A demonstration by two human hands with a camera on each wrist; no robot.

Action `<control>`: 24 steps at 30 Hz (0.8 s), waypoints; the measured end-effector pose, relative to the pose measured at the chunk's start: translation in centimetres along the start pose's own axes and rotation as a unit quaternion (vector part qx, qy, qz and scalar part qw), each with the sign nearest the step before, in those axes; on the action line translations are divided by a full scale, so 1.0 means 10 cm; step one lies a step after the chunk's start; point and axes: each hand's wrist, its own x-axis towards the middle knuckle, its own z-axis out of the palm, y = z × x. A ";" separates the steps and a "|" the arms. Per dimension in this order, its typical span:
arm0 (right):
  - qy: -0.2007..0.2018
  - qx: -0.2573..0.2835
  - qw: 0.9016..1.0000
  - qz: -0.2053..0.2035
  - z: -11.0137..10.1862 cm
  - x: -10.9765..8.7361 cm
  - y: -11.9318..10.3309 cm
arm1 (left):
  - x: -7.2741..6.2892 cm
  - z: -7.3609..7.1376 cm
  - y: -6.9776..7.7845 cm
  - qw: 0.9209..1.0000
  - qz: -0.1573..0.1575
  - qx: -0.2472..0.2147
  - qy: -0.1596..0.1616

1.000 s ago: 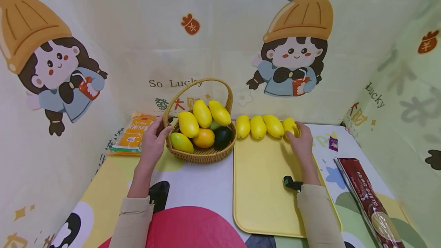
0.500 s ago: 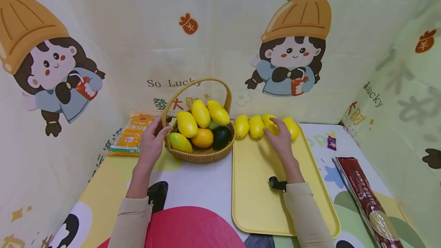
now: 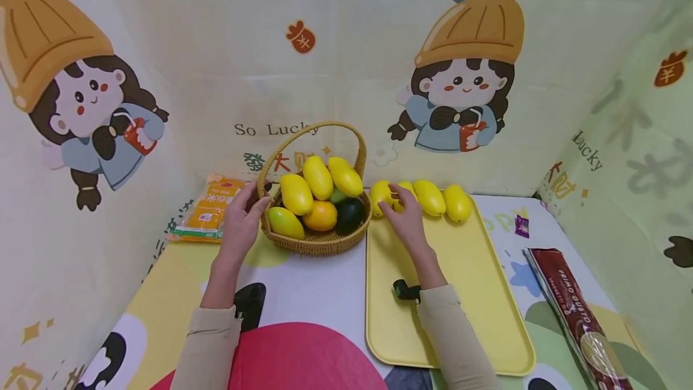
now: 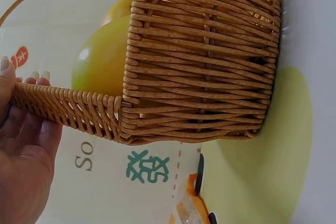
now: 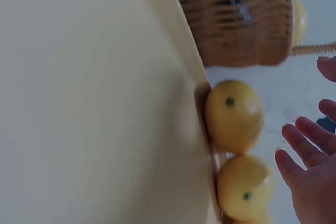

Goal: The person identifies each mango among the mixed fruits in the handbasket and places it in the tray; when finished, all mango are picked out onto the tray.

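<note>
My left hand (image 3: 240,218) grips the side of a wicker basket (image 3: 316,248) at the foot of its arched handle; in the left wrist view fingers and thumb lie on either side of the handle (image 4: 68,109). Three yellow mangoes (image 3: 317,178) top the pile inside, over a greenish-yellow mango (image 3: 285,224), an orange fruit (image 3: 320,216) and a dark green fruit (image 3: 350,215). My right hand (image 3: 406,221), fingers spread and holding nothing, is over the left end of a row of yellow mangoes (image 3: 429,198) along the far edge of a yellow tray (image 3: 449,318).
A bag of orange-packed grain (image 3: 208,209) lies behind my left hand. Right of the tray are a purple-wrapped candy (image 3: 522,226) and a long dark red spaghetti packet (image 3: 576,315). A printed cloth backdrop (image 3: 346,77) rises close behind the basket and tray.
My right hand has left the rightmost mango and moved left along the row to its left end. The mangoes remain in the row. My left hand stays on the basket.
</note>
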 end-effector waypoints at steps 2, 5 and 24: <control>-0.007 0.001 1.000 -0.004 0.09 0.00 -0.05 | 0.00 -0.01 0.01 1.000 0.001 -0.001 0.000; -0.011 0.000 1.000 -0.014 0.21 0.00 -0.12 | -0.01 -0.01 0.05 1.000 -0.002 -0.003 -0.001; 0.004 -0.111 0.994 -0.012 0.69 0.17 -0.37 | -0.06 -0.02 0.18 1.000 0.001 0.006 -0.008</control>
